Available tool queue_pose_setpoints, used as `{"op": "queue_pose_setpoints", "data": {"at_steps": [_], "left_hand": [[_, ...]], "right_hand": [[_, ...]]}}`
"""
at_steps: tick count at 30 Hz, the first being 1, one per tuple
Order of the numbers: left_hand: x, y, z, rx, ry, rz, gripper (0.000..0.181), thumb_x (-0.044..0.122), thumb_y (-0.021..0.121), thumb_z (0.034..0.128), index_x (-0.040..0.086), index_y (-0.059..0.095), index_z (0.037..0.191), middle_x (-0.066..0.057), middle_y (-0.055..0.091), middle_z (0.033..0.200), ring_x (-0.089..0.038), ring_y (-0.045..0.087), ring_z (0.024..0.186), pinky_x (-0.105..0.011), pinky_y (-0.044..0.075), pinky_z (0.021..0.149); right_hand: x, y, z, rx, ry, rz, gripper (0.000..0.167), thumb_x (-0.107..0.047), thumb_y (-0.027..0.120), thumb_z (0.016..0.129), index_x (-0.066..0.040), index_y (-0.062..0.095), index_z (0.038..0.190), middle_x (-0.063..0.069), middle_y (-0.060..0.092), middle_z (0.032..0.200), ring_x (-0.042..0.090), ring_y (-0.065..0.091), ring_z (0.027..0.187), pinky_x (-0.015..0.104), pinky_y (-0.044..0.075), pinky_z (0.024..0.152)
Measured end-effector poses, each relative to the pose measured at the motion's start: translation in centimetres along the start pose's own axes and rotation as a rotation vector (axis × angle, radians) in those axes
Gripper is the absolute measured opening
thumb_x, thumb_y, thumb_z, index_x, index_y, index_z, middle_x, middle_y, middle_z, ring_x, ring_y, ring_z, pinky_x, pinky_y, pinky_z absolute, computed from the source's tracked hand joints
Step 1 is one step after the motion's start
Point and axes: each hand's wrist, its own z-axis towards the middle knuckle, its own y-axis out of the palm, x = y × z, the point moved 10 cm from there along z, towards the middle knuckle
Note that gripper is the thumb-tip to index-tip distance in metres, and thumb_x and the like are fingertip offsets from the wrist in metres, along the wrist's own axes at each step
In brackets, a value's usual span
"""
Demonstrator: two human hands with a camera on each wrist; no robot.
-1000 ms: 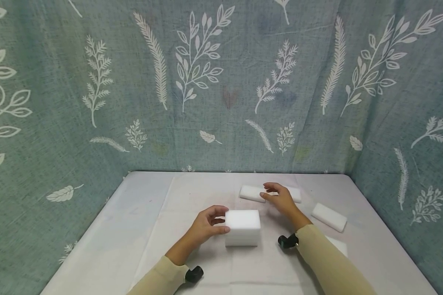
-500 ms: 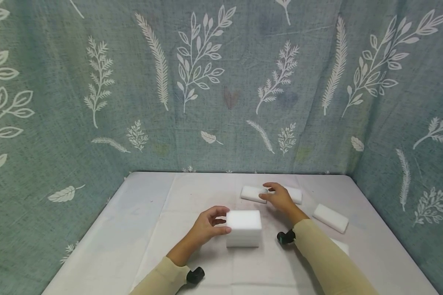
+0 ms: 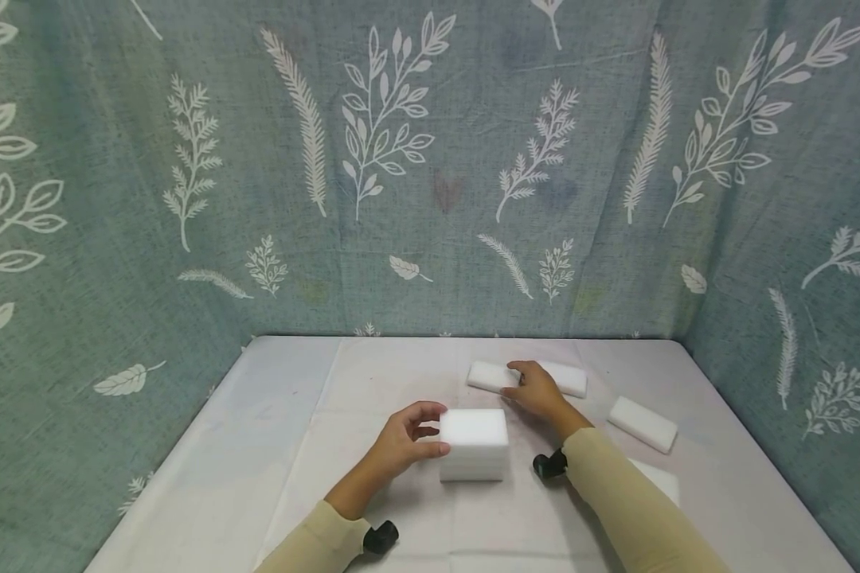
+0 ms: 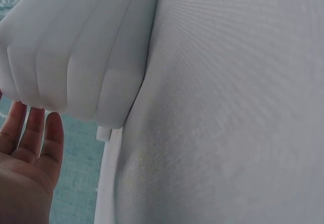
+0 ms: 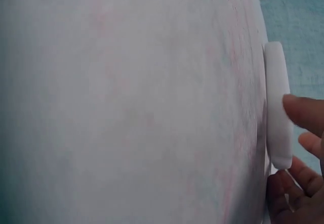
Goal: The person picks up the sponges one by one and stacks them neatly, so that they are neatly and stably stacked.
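Note:
A stack of several white foam sponges [image 3: 473,446] stands on the table. My left hand [image 3: 406,434] holds its left end, the thumb at the near corner and the forefinger at the far one. In the left wrist view the left fingertips [image 4: 54,125] touch the edges of the layers. Farther back, my right hand [image 3: 541,390] grips the right end of a flat white sponge [image 3: 486,376]. The right wrist view shows the right thumb [image 5: 301,112] along that sponge's side, with the other fingers around its end.
Another flat sponge [image 3: 564,380] lies just behind my right hand. To the right lies one more sponge [image 3: 643,424], and a further sponge [image 3: 661,480] is partly hidden by my right sleeve [image 3: 616,485]. Patterned cloth [image 3: 444,159] surrounds the white table [image 3: 208,477].
My right hand has come down slightly onto the end of the back sponge, thumb and fingers closing in on it. The left hand and the stack stay in place.

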Motion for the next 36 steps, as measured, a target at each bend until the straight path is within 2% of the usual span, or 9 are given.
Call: {"op": "queue_pose_setpoints", "data": {"at_steps": [3,6,10,17,21,28,32,36], "left_hand": [[-0.1,0.0,-0.1,0.003,-0.014,0.004,0.055,0.000,0.082,0.0749,-0.007,0.057,0.123,-0.018,0.060,0.121,-0.035,0.053,0.114,-0.061,0.039,0.099],[0.0,0.0,-0.1,0.005,-0.015,0.011,0.054,0.000,0.081,0.0754,-0.007,0.057,0.123,-0.018,0.060,0.121,-0.035,0.054,0.114,-0.060,0.040,0.099],[0.1,0.1,-0.1,0.007,-0.005,0.006,0.053,-0.002,0.080,0.0755,-0.009,0.057,0.122,-0.020,0.059,0.121,-0.035,0.053,0.114,-0.060,0.040,0.099],[0.1,0.3,0.0,0.005,0.006,0.000,0.052,-0.003,0.080,0.0752,-0.009,0.057,0.122,-0.020,0.059,0.120,-0.030,0.055,0.112,-0.061,0.039,0.099],[0.2,0.2,0.1,-0.002,0.013,0.002,0.052,-0.003,0.080,0.0752,-0.010,0.057,0.122,-0.022,0.059,0.120,-0.030,0.055,0.112,-0.063,0.038,0.099],[-0.1,-0.1,0.5,0.000,0.005,0.041,0.054,0.003,0.082,0.0755,-0.005,0.059,0.123,-0.016,0.060,0.120,-0.032,0.055,0.111,-0.059,0.041,0.098],[-0.2,0.1,0.6,-0.009,-0.002,0.037,0.054,0.004,0.082,0.0759,-0.005,0.058,0.123,-0.016,0.060,0.120,-0.040,0.054,0.112,-0.058,0.041,0.098],[-0.4,0.2,0.6,-0.007,-0.006,0.040,0.053,0.003,0.082,0.0755,-0.004,0.059,0.122,-0.015,0.061,0.119,-0.038,0.055,0.112,-0.057,0.042,0.098]], "right_hand": [[-0.3,0.0,0.0,0.014,-0.020,-0.036,0.060,-0.023,0.078,0.081,-0.005,0.057,0.134,0.016,0.054,0.127,0.028,0.054,0.105,0.046,0.044,0.094],[-0.4,0.0,-0.1,0.016,-0.014,-0.035,0.059,-0.023,0.079,0.080,-0.004,0.059,0.132,0.016,0.054,0.125,0.027,0.054,0.101,0.045,0.045,0.091],[-0.5,-0.2,-0.4,0.023,-0.011,-0.012,0.055,-0.024,0.078,0.082,-0.005,0.060,0.130,0.016,0.054,0.126,0.029,0.055,0.105,0.047,0.045,0.091],[-0.9,-0.9,-1.2,0.020,-0.011,0.098,0.050,-0.025,0.077,0.084,-0.006,0.062,0.128,0.014,0.053,0.129,0.033,0.053,0.115,0.049,0.045,0.095],[-1.3,-1.0,-1.7,0.001,-0.023,0.104,0.049,-0.030,0.077,0.085,-0.009,0.063,0.127,0.010,0.053,0.130,0.031,0.054,0.115,0.048,0.047,0.093],[-1.7,-1.4,-2.6,-0.015,-0.048,0.104,0.050,-0.036,0.077,0.084,-0.015,0.063,0.127,0.004,0.052,0.130,0.027,0.055,0.114,0.045,0.050,0.089],[-2.1,-1.8,-3.0,-0.007,-0.074,0.142,0.051,-0.035,0.078,0.084,-0.013,0.062,0.127,0.003,0.052,0.130,0.024,0.054,0.112,0.039,0.052,0.088],[-2.6,-2.4,-3.6,0.016,-0.107,0.190,0.050,-0.030,0.079,0.083,-0.010,0.063,0.125,0.003,0.054,0.129,0.023,0.053,0.111,0.037,0.052,0.088]]}}
